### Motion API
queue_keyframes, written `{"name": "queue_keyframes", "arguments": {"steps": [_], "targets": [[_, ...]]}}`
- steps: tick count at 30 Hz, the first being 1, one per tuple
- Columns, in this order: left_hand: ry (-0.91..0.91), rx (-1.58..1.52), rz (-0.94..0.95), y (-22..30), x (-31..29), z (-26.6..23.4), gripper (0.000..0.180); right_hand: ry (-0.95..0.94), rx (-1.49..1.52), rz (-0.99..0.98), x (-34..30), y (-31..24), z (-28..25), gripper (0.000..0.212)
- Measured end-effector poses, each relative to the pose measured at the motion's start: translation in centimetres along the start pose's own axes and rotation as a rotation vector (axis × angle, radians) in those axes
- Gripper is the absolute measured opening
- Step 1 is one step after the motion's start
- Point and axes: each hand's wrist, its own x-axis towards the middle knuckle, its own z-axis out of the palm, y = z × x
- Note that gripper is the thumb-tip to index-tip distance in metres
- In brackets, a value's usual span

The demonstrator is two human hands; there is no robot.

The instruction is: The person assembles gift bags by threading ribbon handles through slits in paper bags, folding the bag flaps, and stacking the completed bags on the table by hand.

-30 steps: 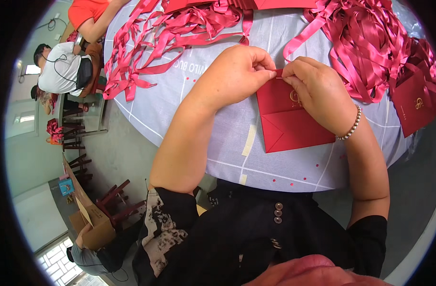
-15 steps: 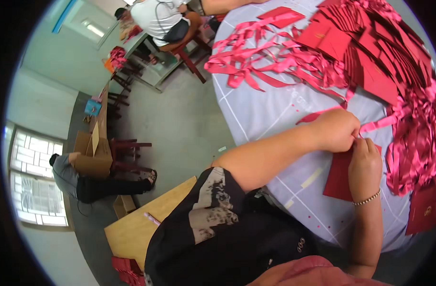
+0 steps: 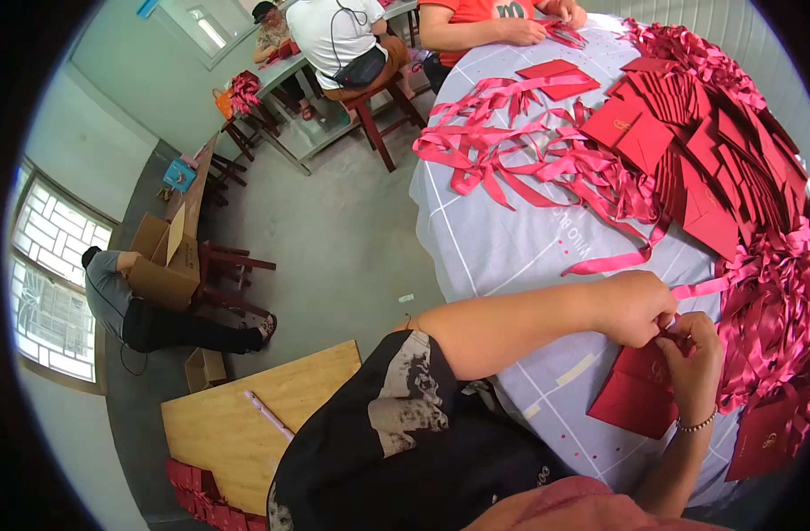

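The left hand [image 3: 637, 308] and right hand [image 3: 699, 361] meet at the top edge of a red bag [image 3: 631, 398], the fingers of both pinched nearly together on it; the bag lies on the cloth-covered desk [image 3: 465, 237], just left of heaped pink ribbons [image 3: 768, 305].

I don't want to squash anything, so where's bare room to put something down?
The tablecloth is bare on its left, between the loose ribbons and the left forearm. The wooden top is bare either side of the pink stick. It's crowded on the right: stacked bags, a ribbon heap and the held red bag.
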Motion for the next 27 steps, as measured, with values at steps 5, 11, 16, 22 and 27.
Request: {"name": "queue_keyframes", "arguments": {"steps": [5, 11, 16, 22, 27], "targets": [[-0.033, 0.026, 0.058, 0.0, -0.2, -0.3, 0.018, -0.051, 0.020, 0.066, -0.4, -0.1, 0.0, 0.029], [-0.068, -0.028, 0.050, 0.1, -0.2, -0.4, 0.023, -0.082, 0.142, 0.087, -0.3, -0.5, -0.7, 0.029], [-0.075, -0.074, 0.091, 0.1, -0.3, -0.6, 0.025, -0.084, 0.172, 0.261, -0.6, -0.6, -1.0, 0.026], [-0.071, -0.065, 0.074, 0.8, -0.5, -0.5, 0.027, -0.025, -0.095, 0.001, -0.8, -1.3, -1.0, 0.024], [0.014, 0.045, 0.214, 1.6, -1.1, 0.8, 0.027, -0.286, 0.584, 0.322, -0.5, 0.7, -2.3, 0.016]]}}
